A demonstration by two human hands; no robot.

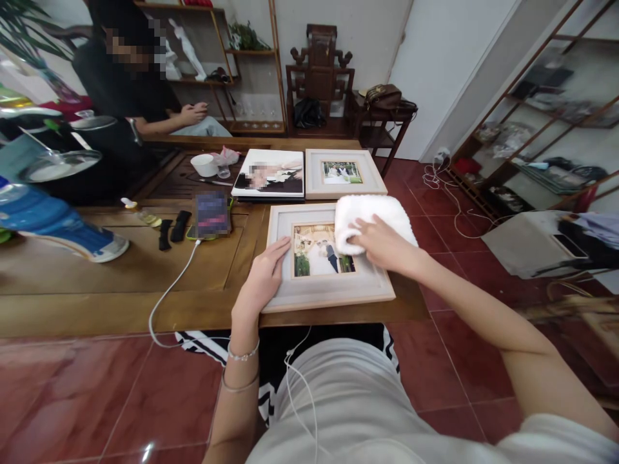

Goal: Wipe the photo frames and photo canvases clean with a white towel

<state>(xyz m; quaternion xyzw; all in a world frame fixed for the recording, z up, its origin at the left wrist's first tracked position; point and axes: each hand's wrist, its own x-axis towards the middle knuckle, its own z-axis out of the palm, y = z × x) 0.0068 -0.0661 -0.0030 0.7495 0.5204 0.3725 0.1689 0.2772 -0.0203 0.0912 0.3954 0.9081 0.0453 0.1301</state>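
Observation:
A pale wooden picture frame (333,298) with a wide whitish border and a wedding photo lies flat at the table's front right. My left hand (261,277) rests on its left side, fingers stretched over the border. At the frame's upper right, my right hand (382,243) is closed on a folded white towel (372,212), its fingers pressed into the cloth. The towel covers that corner and part of the photo. Behind it lie a second framed photo (346,174) and a white-topped photo panel (271,164).
On the wooden table (120,309) are a charging phone (213,216) with a white cable, a small bottle (140,212), a white cup (205,165) and a blue package (53,216). Another person (130,84) sits across at the left. A side table holds a brown bag (384,96).

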